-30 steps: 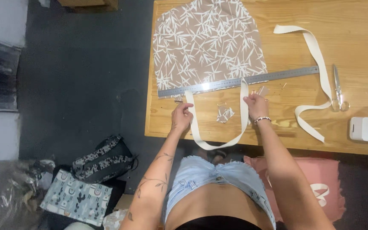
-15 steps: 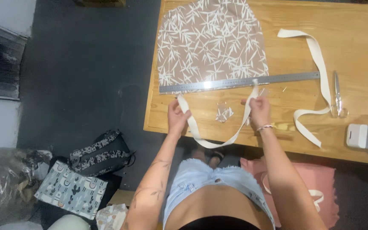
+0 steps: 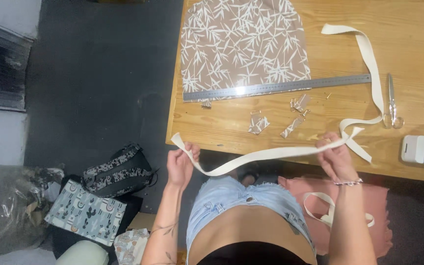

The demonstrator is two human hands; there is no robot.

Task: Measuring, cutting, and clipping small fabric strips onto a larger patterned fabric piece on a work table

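Flat cream woven strap (image 3: 266, 156) sags in a shallow curve at the wooden surface's (image 3: 418, 44) near edge, left hand (image 3: 181, 164) and right hand (image 3: 334, 156) each pinching an end.

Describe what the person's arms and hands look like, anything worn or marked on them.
Both arms are bare, with no sleeves or gloves. The left hand is bare; its forearm carries dark line tattoos toward the elbow. The right hand has a thin beaded bracelet at the wrist. No rings can be made out.
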